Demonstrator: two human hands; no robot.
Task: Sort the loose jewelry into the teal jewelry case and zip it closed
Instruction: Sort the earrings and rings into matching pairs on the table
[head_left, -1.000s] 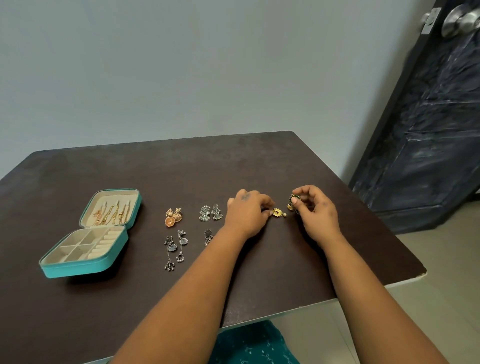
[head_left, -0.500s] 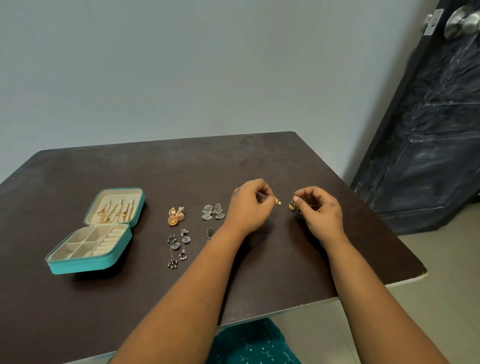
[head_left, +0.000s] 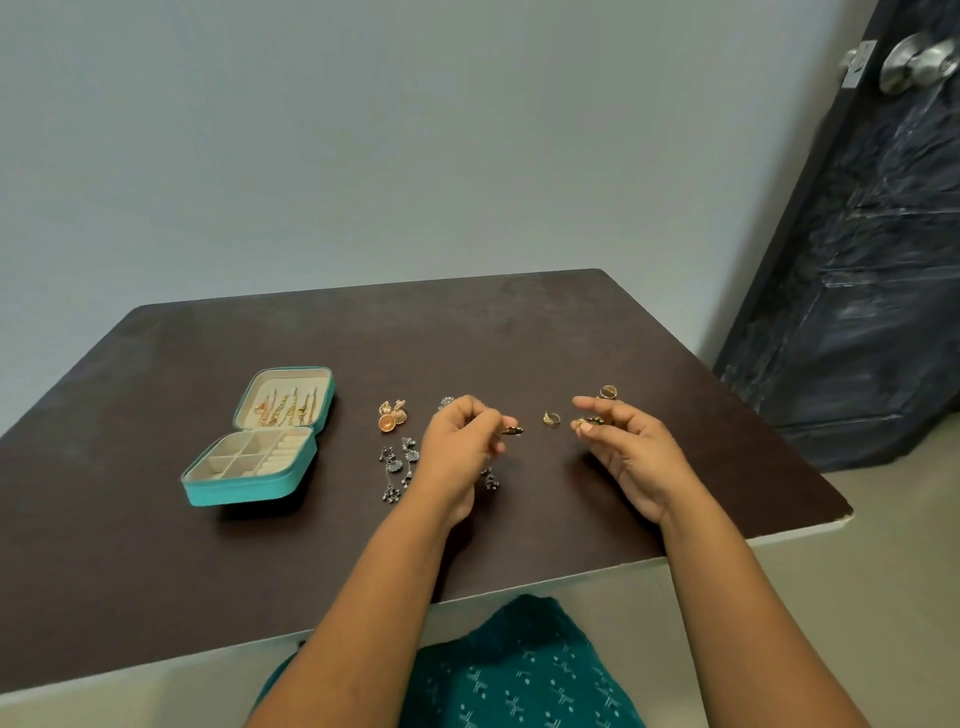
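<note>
Teal jewelry case (head_left: 244, 486) lies unzipped, cream compartments showing.

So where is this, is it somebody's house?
Probably a room in a home. There's a plain painted wall, a dark door with a round metal knob, and a small dark table holding a teal jewelry case.

silver earrings (head_left: 445, 403) partly hidden behind left hand (head_left: 457, 447)
</note>
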